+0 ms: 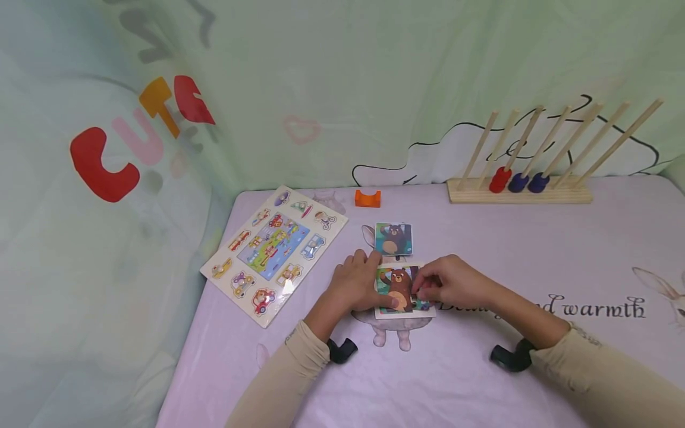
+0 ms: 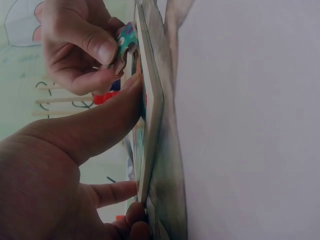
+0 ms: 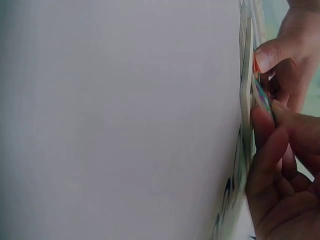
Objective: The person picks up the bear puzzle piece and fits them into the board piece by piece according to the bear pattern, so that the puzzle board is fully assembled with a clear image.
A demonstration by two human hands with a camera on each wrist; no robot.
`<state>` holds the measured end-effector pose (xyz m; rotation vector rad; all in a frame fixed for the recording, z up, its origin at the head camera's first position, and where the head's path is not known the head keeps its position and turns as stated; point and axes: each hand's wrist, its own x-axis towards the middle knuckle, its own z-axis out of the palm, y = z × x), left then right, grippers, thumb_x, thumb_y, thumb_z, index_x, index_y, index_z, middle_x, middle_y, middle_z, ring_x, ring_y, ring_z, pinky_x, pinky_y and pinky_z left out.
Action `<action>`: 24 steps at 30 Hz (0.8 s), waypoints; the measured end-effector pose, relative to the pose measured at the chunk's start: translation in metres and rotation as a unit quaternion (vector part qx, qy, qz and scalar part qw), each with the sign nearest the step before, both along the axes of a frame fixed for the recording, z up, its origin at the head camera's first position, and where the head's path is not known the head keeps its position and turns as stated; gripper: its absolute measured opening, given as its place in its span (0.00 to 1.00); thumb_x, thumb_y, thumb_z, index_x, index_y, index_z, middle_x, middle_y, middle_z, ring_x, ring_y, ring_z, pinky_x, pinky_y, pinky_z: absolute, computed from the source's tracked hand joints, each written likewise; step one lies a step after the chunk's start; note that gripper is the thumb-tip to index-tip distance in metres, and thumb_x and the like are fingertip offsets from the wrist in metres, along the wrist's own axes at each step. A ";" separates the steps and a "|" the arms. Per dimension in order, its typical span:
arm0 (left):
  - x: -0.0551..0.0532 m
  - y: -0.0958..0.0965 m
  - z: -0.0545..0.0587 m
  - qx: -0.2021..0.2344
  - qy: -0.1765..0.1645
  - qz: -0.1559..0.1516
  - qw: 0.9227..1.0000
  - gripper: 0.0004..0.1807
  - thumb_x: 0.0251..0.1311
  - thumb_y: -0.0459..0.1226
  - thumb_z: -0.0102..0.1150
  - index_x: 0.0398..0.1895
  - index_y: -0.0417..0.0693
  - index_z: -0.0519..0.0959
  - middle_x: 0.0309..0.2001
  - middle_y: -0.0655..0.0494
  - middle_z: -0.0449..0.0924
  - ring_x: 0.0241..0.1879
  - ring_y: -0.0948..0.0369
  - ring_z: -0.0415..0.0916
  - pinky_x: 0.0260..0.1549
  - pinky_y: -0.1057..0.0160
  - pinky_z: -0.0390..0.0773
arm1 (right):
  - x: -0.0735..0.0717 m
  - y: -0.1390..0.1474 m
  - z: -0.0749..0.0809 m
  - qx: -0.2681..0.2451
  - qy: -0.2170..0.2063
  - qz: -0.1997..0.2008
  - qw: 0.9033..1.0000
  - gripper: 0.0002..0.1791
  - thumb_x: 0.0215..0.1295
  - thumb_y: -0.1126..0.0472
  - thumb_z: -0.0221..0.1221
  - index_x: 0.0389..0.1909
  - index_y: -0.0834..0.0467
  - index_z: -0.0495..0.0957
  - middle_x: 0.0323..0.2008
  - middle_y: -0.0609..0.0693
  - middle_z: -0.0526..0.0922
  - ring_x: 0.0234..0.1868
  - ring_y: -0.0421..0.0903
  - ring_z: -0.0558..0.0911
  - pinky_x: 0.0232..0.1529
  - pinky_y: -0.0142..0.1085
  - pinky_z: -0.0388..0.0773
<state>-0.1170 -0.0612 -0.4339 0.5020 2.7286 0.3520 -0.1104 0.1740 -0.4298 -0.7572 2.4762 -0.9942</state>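
A small wooden jigsaw board (image 1: 377,315) with a brown bear picture (image 1: 399,284) lies flat on the bed-like surface. My left hand (image 1: 354,284) rests at its left side, the thumb pressing on the picture and the other fingers along the far left edge. My right hand (image 1: 453,284) pinches a green and purple jigsaw piece (image 2: 128,36) between thumb and fingers, tilted over the board's right part. Fingers partly hide the piece in the head view. Just beyond the board lies a square picture card (image 1: 393,239) showing the same bear.
To the left lies a vehicle peg puzzle (image 1: 273,246). Behind are an orange block (image 1: 367,198) and a wooden peg rack (image 1: 519,196) with red and dark blue rings. Black curved pieces (image 1: 342,351) show by both wrists. Printed fabric hangs behind and left.
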 end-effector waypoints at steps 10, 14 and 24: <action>0.000 0.000 0.000 -0.002 0.005 -0.001 1.000 0.50 0.47 0.65 0.74 0.70 0.54 0.66 0.50 0.52 0.71 0.45 0.58 0.68 0.45 0.57 0.73 | -0.006 0.003 -0.007 -0.001 -0.023 -0.003 1.000 0.09 0.57 0.63 0.73 0.30 0.53 0.80 0.22 0.40 0.79 0.24 0.36 0.76 0.26 0.30 0.75; 0.000 0.001 0.000 -0.001 0.001 0.000 1.000 0.51 0.47 0.65 0.74 0.71 0.54 0.65 0.51 0.52 0.70 0.46 0.57 0.67 0.46 0.56 0.73 | -0.007 0.004 -0.008 -0.014 -0.045 -0.003 0.999 0.08 0.58 0.63 0.72 0.31 0.53 0.81 0.23 0.41 0.79 0.25 0.37 0.77 0.27 0.31 0.75; 0.000 0.001 -0.001 -0.002 -0.004 0.004 1.000 0.50 0.46 0.65 0.74 0.70 0.55 0.65 0.50 0.52 0.70 0.47 0.57 0.67 0.47 0.56 0.73 | -0.010 0.003 -0.009 0.001 -0.054 -0.002 0.999 0.08 0.59 0.62 0.71 0.31 0.50 0.81 0.23 0.42 0.75 0.27 0.40 0.75 0.29 0.31 0.73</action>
